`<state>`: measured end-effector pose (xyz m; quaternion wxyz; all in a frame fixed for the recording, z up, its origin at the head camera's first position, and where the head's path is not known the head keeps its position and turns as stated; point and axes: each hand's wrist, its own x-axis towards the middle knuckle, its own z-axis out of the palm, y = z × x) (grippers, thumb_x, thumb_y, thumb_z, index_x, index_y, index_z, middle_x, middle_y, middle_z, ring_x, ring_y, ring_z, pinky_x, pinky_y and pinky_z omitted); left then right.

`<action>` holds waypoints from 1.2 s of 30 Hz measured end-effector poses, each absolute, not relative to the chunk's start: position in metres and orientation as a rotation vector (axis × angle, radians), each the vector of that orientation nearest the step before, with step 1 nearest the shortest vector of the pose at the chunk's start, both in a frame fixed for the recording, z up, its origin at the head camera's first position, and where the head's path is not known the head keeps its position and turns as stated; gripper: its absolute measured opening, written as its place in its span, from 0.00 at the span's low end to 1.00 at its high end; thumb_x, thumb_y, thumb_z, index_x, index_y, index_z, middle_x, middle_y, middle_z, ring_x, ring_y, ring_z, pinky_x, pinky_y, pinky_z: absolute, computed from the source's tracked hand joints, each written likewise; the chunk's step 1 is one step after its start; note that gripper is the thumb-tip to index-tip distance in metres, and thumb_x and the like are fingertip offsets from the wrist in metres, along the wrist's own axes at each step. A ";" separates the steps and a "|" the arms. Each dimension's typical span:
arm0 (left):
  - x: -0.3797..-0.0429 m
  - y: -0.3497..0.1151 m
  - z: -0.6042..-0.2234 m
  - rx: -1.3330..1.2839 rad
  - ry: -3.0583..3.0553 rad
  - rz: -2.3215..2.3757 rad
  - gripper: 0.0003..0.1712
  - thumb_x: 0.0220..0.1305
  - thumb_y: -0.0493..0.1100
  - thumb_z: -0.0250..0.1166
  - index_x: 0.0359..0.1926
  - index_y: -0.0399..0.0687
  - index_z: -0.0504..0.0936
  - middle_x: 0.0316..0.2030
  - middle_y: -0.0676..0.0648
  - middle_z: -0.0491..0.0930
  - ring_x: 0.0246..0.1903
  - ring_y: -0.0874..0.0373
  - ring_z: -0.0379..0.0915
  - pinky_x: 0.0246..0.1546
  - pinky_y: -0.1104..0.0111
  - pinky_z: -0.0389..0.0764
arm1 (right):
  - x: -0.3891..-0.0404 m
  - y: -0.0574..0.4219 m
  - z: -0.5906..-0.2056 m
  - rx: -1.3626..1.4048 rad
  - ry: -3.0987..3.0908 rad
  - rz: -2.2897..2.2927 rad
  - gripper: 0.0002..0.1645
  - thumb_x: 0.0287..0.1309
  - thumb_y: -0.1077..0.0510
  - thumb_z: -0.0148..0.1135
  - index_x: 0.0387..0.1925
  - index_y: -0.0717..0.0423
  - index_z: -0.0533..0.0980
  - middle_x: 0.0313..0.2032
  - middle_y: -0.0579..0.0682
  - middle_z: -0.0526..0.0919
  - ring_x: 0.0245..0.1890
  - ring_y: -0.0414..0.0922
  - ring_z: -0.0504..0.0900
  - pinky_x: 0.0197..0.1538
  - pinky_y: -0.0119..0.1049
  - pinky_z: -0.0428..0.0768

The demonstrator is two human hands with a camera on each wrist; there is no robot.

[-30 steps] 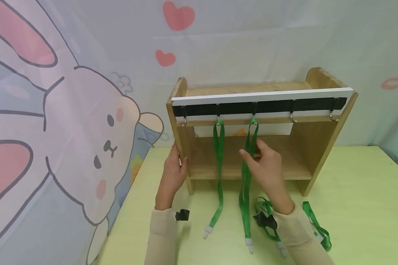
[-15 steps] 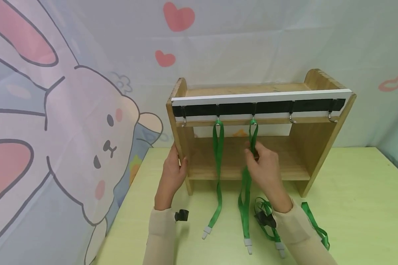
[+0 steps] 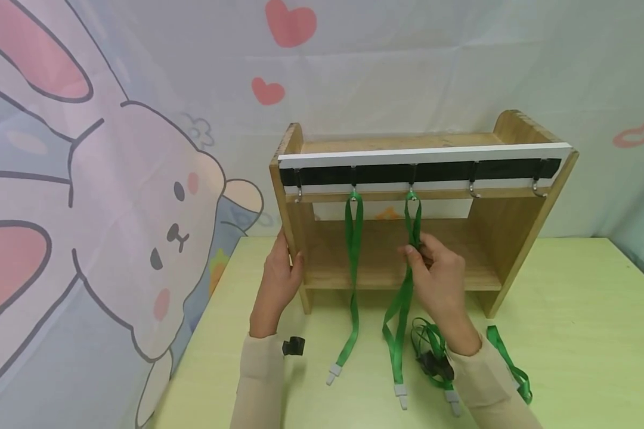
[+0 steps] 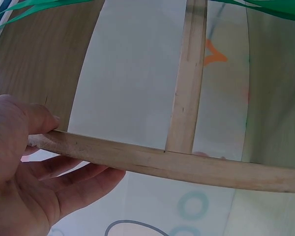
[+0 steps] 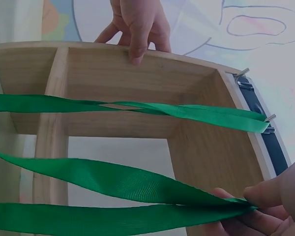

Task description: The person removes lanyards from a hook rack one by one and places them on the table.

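Note:
A wooden shelf (image 3: 402, 253) carries a white-and-black hook strip (image 3: 386, 173) along its upper front. My left hand (image 3: 281, 274) grips the shelf's left side panel; in the left wrist view the thumb lies on the inner side and the fingers on the outer side. A green lanyard (image 3: 401, 304) hangs from the middle hook, and my right hand (image 3: 441, 277) pinches its two straps together below the hook. Another green lanyard (image 3: 354, 256) hangs from the second hook from the left, untouched. Both have white clips at their lower ends.
More green lanyards lie on the pale yellow-green table: a coiled lanyard (image 3: 429, 345) by my right wrist and a lanyard strap (image 3: 510, 357) beside my right sleeve. The outermost left hook (image 3: 299, 193) and the two right hooks carry nothing. A cartoon-printed cloth (image 3: 139, 238) stands behind.
My right hand has closed its fingers on the middle lanyard's straps, gathering them, and has shifted slightly down and right. My left hand stays on the side panel.

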<state>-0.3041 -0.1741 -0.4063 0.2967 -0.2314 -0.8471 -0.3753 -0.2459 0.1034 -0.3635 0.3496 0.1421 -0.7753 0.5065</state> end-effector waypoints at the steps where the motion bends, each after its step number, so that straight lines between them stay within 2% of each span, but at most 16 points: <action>1: -0.304 -0.174 -0.406 -0.615 -2.253 -0.996 0.37 0.71 0.30 0.55 0.76 0.28 0.50 0.61 0.24 0.69 0.56 0.31 0.75 0.40 0.47 0.85 | -0.246 0.103 -0.362 0.372 -1.999 1.312 0.08 0.63 0.74 0.62 0.43 0.69 0.82 0.32 0.59 0.89 0.30 0.46 0.88 0.31 0.18 0.76; 5: -0.304 -0.173 -0.406 -0.614 -2.258 -1.000 0.37 0.71 0.30 0.55 0.75 0.27 0.50 0.61 0.24 0.68 0.56 0.31 0.74 0.41 0.47 0.85 | -0.246 0.103 -0.358 0.398 -1.952 1.330 0.09 0.63 0.75 0.61 0.44 0.70 0.81 0.33 0.59 0.89 0.30 0.27 0.83 0.30 0.19 0.77; 8: -0.303 -0.172 -0.407 -0.606 -2.267 -1.001 0.37 0.71 0.30 0.55 0.75 0.27 0.50 0.61 0.24 0.69 0.56 0.31 0.74 0.44 0.45 0.84 | -0.246 0.103 -0.355 0.421 -1.920 1.349 0.10 0.63 0.76 0.60 0.45 0.72 0.81 0.33 0.61 0.88 0.31 0.21 0.81 0.31 0.19 0.77; 13: -0.303 -0.171 -0.407 -0.604 -2.272 -1.008 0.37 0.71 0.30 0.55 0.75 0.26 0.50 0.61 0.24 0.68 0.57 0.31 0.74 0.47 0.45 0.82 | -0.243 0.104 -0.353 0.440 -1.891 1.381 0.10 0.64 0.76 0.59 0.45 0.73 0.80 0.33 0.61 0.88 0.33 0.23 0.82 0.34 0.19 0.79; 16: -0.303 -0.171 -0.407 -0.613 -2.259 -1.003 0.37 0.71 0.30 0.55 0.75 0.26 0.51 0.61 0.24 0.69 0.56 0.31 0.74 0.46 0.45 0.83 | -0.240 0.105 -0.354 0.445 -1.891 1.430 0.09 0.65 0.76 0.59 0.45 0.72 0.80 0.33 0.61 0.88 0.33 0.26 0.84 0.34 0.20 0.79; 20: -0.302 -0.172 -0.406 -0.616 -2.240 -0.988 0.36 0.70 0.30 0.55 0.75 0.26 0.52 0.59 0.24 0.69 0.54 0.31 0.76 0.40 0.47 0.85 | -0.235 0.106 -0.357 0.452 -1.901 1.527 0.07 0.66 0.74 0.58 0.44 0.70 0.80 0.34 0.61 0.88 0.33 0.35 0.87 0.34 0.23 0.81; 24: -0.302 -0.173 -0.405 -0.611 -2.245 -0.996 0.37 0.71 0.29 0.55 0.75 0.27 0.51 0.60 0.24 0.69 0.55 0.31 0.75 0.41 0.46 0.85 | -0.232 0.106 -0.361 0.441 -1.922 1.575 0.07 0.67 0.73 0.58 0.44 0.70 0.80 0.35 0.62 0.88 0.33 0.41 0.88 0.35 0.25 0.82; 29: -0.302 -0.173 -0.404 -0.600 -2.262 -1.008 0.37 0.71 0.29 0.55 0.75 0.27 0.51 0.60 0.24 0.69 0.56 0.31 0.74 0.42 0.47 0.85 | -0.228 0.108 -0.368 0.400 -2.004 1.584 0.07 0.68 0.72 0.58 0.45 0.69 0.79 0.36 0.62 0.88 0.34 0.36 0.87 0.35 0.26 0.81; 31: -0.302 -0.173 -0.404 -0.597 -2.267 -1.012 0.37 0.71 0.30 0.55 0.75 0.27 0.51 0.61 0.25 0.68 0.57 0.31 0.74 0.43 0.46 0.84 | -0.227 0.109 -0.371 0.391 -2.041 1.588 0.07 0.68 0.71 0.58 0.45 0.69 0.79 0.37 0.61 0.88 0.34 0.33 0.86 0.32 0.25 0.78; 36: -0.302 -0.174 -0.404 -0.597 -2.271 -1.002 0.36 0.72 0.30 0.54 0.76 0.28 0.50 0.62 0.25 0.68 0.58 0.32 0.73 0.46 0.45 0.83 | -0.224 0.109 -0.380 0.388 -2.084 1.659 0.06 0.69 0.70 0.57 0.45 0.69 0.78 0.38 0.63 0.88 0.34 0.38 0.87 0.33 0.24 0.78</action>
